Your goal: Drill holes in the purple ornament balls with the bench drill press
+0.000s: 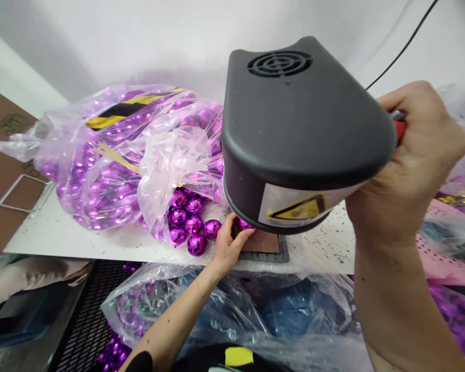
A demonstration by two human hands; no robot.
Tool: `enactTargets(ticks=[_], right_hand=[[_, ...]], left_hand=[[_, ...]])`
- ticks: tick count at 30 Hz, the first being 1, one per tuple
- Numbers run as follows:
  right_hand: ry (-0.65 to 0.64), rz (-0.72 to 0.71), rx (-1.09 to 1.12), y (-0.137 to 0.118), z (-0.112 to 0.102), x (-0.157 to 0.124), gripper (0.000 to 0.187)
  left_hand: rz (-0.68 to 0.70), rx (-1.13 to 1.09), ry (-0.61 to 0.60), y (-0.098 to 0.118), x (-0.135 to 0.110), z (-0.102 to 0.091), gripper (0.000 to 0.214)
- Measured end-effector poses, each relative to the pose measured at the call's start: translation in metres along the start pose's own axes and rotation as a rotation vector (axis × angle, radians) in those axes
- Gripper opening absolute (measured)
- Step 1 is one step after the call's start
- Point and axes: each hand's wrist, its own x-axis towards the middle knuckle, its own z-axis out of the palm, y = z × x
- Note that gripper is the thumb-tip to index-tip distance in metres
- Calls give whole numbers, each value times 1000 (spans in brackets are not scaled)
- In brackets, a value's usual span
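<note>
My right hand [406,170] is wrapped round the grip of a black handheld machine [302,124], with a bit of red part showing by the fingers. The machine has a round vent on top and a yellow warning label on its side. Beneath it, my left hand [228,244] pinches a shiny purple mirror ball [245,224], partly hidden by the machine. The ball is over a brown board [261,242] lying on a grey gridded mat [269,257]. Several more purple mirror balls [194,223] lie to the left, at the mouth of a plastic bag.
A large clear bag of purple balls [96,181] covers the table's left side. Cardboard boxes [3,134] stand beyond it. Clear plastic [294,305] hangs along the front edge. A pink perforated basket [445,248] is at right. Another person's sleeve [27,279] shows lower left.
</note>
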Motion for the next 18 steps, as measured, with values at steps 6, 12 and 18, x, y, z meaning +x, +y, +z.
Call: enactTargets(ticks=[6,12,18], right_hand=[[12,5,20,0,2,0,33],[15,31,20,-1,2,0,34],[0,16,8,2,-3,-2,30]], left_hand=[[216,247,-64,-5,-2,2,33],[288,326,-150,-3,-2,3,39],[212,260,-231,-1,-1,4,44]])
